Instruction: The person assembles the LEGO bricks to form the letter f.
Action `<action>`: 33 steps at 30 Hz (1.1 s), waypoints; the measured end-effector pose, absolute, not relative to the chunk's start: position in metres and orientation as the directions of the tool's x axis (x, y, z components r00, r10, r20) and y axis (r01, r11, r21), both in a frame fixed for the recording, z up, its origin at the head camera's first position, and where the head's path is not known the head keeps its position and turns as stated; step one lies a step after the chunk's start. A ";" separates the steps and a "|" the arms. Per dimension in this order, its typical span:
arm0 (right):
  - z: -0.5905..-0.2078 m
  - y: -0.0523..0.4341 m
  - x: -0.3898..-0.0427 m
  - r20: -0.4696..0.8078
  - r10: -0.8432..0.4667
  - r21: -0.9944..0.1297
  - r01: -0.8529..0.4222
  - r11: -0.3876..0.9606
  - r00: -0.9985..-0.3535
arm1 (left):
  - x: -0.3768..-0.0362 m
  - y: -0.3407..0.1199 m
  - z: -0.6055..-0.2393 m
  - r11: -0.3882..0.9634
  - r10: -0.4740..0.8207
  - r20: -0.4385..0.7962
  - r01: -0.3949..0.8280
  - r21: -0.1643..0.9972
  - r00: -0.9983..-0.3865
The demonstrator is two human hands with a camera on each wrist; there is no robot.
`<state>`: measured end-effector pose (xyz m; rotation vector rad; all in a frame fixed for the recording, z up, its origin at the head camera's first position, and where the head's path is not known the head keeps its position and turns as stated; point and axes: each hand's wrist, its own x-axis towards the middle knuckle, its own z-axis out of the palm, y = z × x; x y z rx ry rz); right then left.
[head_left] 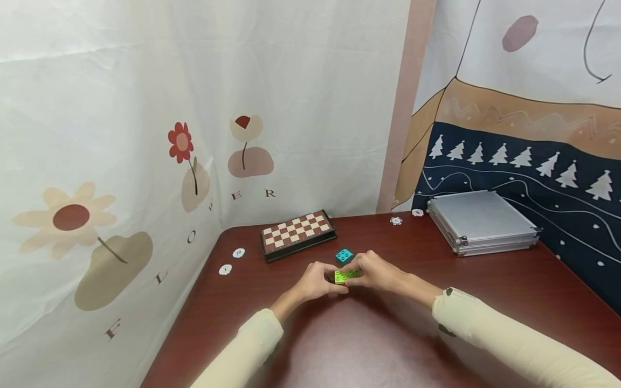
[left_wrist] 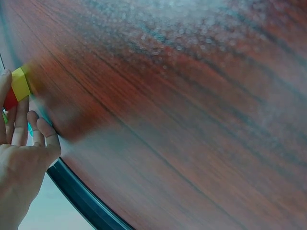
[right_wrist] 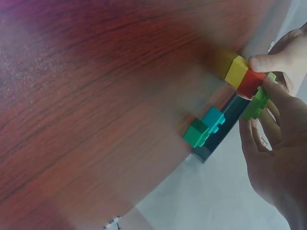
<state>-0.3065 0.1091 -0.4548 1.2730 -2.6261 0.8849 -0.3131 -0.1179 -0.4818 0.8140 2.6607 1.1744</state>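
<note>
Both hands meet over a small stack of toy building bricks. On it sits a lime green brick point(head_left: 340, 277), studs up; the right wrist view shows a red brick point(right_wrist: 251, 84) under it and a yellow brick point(right_wrist: 237, 72) lowest. My left hand point(head_left: 315, 281) holds the stack from the left, its thumb against the red brick. From the right, my right hand point(head_left: 375, 271) grips the lime green brick between thumb and fingers. A teal brick point(head_left: 344, 255) lies just beyond the hands. In the right wrist view a green brick point(right_wrist: 195, 133) adjoins it.
A checkered game board box point(head_left: 297, 237) lies at the back of the dark red table point(head_left: 271, 291). A silver case point(head_left: 485, 221) stands at the right rear. Round chips point(head_left: 239, 252) lie at the left, with others point(head_left: 396, 221) at the back edge. Printed curtains point(head_left: 315, 108) border the table.
</note>
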 end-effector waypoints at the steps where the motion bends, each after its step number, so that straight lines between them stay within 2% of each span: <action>1: -0.454 0.109 -0.307 0.314 -0.693 -0.465 -0.742 0.483 -0.649 | -0.313 -0.118 -0.482 0.551 0.523 0.100 0.425 0.718 -0.847; 15: -0.446 0.112 -0.307 0.242 -0.694 -0.518 -0.695 0.498 -0.678 | -0.317 -0.118 -0.483 0.553 0.520 0.118 0.439 0.708 -0.846; 22: -0.449 0.110 -0.308 0.271 -0.700 -0.502 -0.717 0.483 -0.661 | -0.318 -0.118 -0.484 0.544 0.534 0.114 0.444 0.712 -0.838; 33: -0.450 0.106 -0.310 0.245 -0.697 -0.516 -0.699 0.494 -0.674 | -0.316 -0.118 -0.482 0.550 0.529 0.103 0.433 0.714 -0.842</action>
